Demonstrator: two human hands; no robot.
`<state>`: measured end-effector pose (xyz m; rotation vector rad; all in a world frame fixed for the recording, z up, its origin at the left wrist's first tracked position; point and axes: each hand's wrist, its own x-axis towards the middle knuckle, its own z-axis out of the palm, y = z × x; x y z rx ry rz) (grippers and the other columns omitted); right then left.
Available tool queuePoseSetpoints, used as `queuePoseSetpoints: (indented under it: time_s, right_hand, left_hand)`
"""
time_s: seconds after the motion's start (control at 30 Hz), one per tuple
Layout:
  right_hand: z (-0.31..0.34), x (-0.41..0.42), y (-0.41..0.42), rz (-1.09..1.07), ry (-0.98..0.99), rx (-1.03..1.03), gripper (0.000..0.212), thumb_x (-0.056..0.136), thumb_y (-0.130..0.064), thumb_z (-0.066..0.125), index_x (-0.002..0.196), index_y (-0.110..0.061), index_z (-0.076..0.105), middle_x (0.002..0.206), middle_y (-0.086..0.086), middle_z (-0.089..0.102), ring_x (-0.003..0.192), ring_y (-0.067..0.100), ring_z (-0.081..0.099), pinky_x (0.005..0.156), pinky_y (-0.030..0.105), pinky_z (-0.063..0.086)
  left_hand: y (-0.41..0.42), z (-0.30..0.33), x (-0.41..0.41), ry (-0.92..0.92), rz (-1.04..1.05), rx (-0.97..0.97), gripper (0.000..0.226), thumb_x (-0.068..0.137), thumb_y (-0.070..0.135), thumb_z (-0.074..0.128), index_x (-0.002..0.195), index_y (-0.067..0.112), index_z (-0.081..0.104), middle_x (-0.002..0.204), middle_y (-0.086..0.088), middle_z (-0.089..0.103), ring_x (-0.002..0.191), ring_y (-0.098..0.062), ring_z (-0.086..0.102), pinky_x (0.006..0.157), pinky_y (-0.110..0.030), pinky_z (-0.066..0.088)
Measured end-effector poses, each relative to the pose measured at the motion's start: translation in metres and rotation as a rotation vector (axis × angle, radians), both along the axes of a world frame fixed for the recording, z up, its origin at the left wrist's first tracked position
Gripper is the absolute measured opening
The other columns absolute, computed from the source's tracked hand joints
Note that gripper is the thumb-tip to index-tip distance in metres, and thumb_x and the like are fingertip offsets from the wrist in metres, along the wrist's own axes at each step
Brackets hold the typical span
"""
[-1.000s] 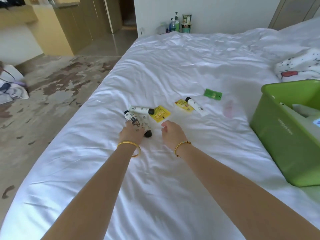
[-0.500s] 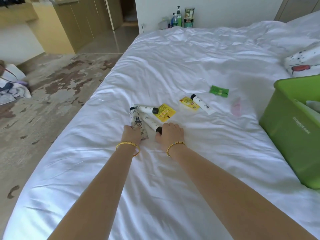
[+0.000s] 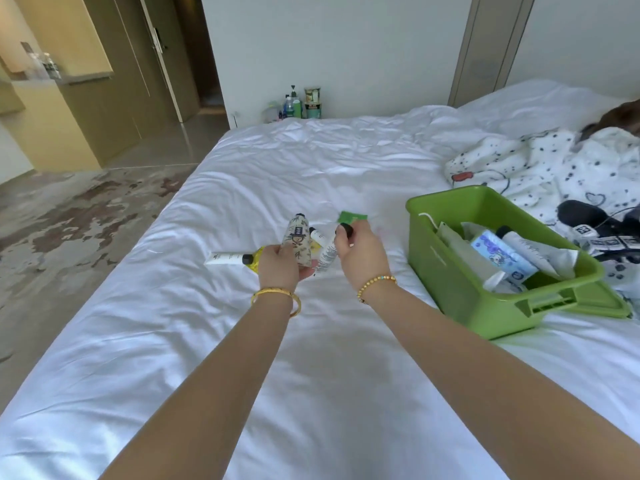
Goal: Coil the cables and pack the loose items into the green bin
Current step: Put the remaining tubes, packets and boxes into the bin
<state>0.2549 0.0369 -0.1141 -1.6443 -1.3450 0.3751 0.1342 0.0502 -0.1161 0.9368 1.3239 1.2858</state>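
My left hand (image 3: 281, 263) grips a patterned tube (image 3: 296, 241) with a black cap, lifted off the white bed. My right hand (image 3: 362, 259) holds a white tube (image 3: 327, 255) by its black-capped end, also raised. Another white tube (image 3: 227, 258) lies on the sheet to the left, next to a yellow sachet (image 3: 254, 259) partly hidden behind my left hand. A green sachet (image 3: 353, 217) lies just beyond my right hand. The green bin (image 3: 457, 289) stands to the right, holding several tubes and packets.
A spotted white blanket (image 3: 554, 168) and a dark object with cables (image 3: 595, 226) lie behind the bin at the right. The bed's left edge drops to a patchy floor (image 3: 69, 216). Bottles (image 3: 298, 103) stand by the far wall.
Both hands have risen from the sheet, each lifting a tube it was touching. The view has swung right, so the bin shows its contents.
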Motion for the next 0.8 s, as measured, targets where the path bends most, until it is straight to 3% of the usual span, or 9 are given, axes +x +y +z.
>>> queuePoseSetpoints:
  time_s: [0.1, 0.23, 0.27, 0.33, 0.4, 0.47, 0.6, 0.67, 0.8]
  right_hand:
    - [0.032, 0.050, -0.022, -0.120, 0.017, 0.172, 0.027, 0.095, -0.026, 0.045, 0.100, 0.000, 0.049, 0.077, 0.012, 0.059, 0.074, 0.034, 0.060, 0.059, 0.034, 0.041]
    - [0.055, 0.119, -0.054, -0.165, -0.008, 0.290, 0.021, 0.095, -0.021, 0.046, 0.105, -0.003, 0.047, 0.074, 0.002, 0.054, 0.064, 0.025, 0.059, 0.060, 0.037, 0.047]
    - [0.055, 0.134, -0.062, -0.167, -0.039, 0.291, 0.018, 0.094, -0.020, 0.046, 0.105, -0.006, 0.046, 0.076, 0.002, 0.055, 0.061, 0.020, 0.056, 0.058, 0.031, 0.042]
    - [0.051, 0.161, -0.072, -0.195, -0.067, 0.282, 0.016, 0.093, -0.016, 0.046, 0.107, -0.008, 0.045, 0.080, 0.002, 0.055, 0.060, 0.013, 0.052, 0.057, 0.023, 0.032]
    - [0.047, 0.184, -0.077, -0.223, -0.104, 0.177, 0.022, 0.093, -0.012, 0.045, 0.115, -0.007, 0.044, 0.086, 0.006, 0.057, 0.071, 0.022, 0.056, 0.062, 0.024, 0.033]
    - [0.041, 0.201, -0.079, -0.217, -0.205, -0.083, 0.034, 0.093, -0.006, 0.041, 0.127, -0.008, 0.044, 0.101, 0.016, 0.061, 0.086, 0.030, 0.058, 0.067, 0.029, 0.039]
    - [0.033, 0.217, -0.084, -0.165, -0.316, -0.333, 0.048, 0.088, 0.008, 0.035, 0.132, -0.009, 0.046, 0.125, 0.018, 0.055, 0.105, 0.033, 0.057, 0.084, 0.038, 0.052]
    - [0.031, 0.218, -0.083, -0.176, -0.328, -0.329, 0.050, 0.087, 0.009, 0.036, 0.131, -0.011, 0.048, 0.126, 0.016, 0.055, 0.104, 0.032, 0.058, 0.085, 0.042, 0.053]
    - [0.026, 0.207, -0.078, -0.190, -0.357, -0.261, 0.051, 0.084, 0.008, 0.040, 0.131, -0.009, 0.048, 0.129, 0.014, 0.055, 0.117, 0.031, 0.052, 0.102, 0.042, 0.041]
  left_hand:
    - [-0.019, 0.021, 0.053, 0.053, -0.155, 0.041, 0.024, 0.098, 0.012, 0.035, 0.091, -0.001, 0.054, 0.081, -0.015, 0.062, 0.038, -0.008, 0.062, 0.036, -0.016, 0.048]
    - [-0.042, 0.040, 0.126, 0.040, -0.288, 0.062, 0.029, 0.100, 0.014, 0.031, 0.109, -0.006, 0.051, 0.102, -0.024, 0.063, 0.036, -0.007, 0.061, 0.032, -0.015, 0.043]
    - [-0.045, 0.044, 0.142, -0.002, -0.314, 0.047, 0.032, 0.100, 0.013, 0.030, 0.117, -0.007, 0.048, 0.111, -0.026, 0.061, 0.042, -0.010, 0.064, 0.036, -0.017, 0.047]
    - [-0.049, 0.047, 0.170, -0.069, -0.388, 0.008, 0.036, 0.100, 0.012, 0.031, 0.132, -0.003, 0.038, 0.128, -0.025, 0.052, 0.083, -0.026, 0.070, 0.063, -0.027, 0.059]
    - [-0.047, 0.045, 0.190, 0.168, -0.477, 0.072, 0.044, 0.100, 0.016, 0.032, 0.142, 0.008, 0.028, 0.142, -0.017, 0.042, 0.123, -0.034, 0.050, 0.099, -0.036, 0.045]
    - [-0.045, 0.037, 0.201, 0.577, -0.575, 0.208, 0.042, 0.100, 0.019, 0.031, 0.141, 0.014, 0.034, 0.145, -0.011, 0.041, 0.130, -0.029, 0.041, 0.107, -0.030, 0.033]
    - [-0.039, 0.023, 0.204, 1.246, -0.731, 0.292, 0.038, 0.095, 0.020, 0.032, 0.115, 0.026, 0.064, 0.148, -0.005, 0.035, 0.140, -0.033, 0.020, 0.114, -0.052, 0.017]
    - [-0.039, 0.019, 0.203, 1.313, -0.725, 0.354, 0.037, 0.094, 0.020, 0.032, 0.107, 0.022, 0.067, 0.133, -0.004, 0.048, 0.133, -0.032, 0.029, 0.110, -0.054, 0.023]
    - [-0.037, 0.014, 0.190, 1.133, -0.523, 0.511, 0.032, 0.090, 0.013, 0.042, 0.112, 0.015, 0.066, 0.122, -0.006, 0.061, 0.121, -0.028, 0.046, 0.105, -0.041, 0.034]
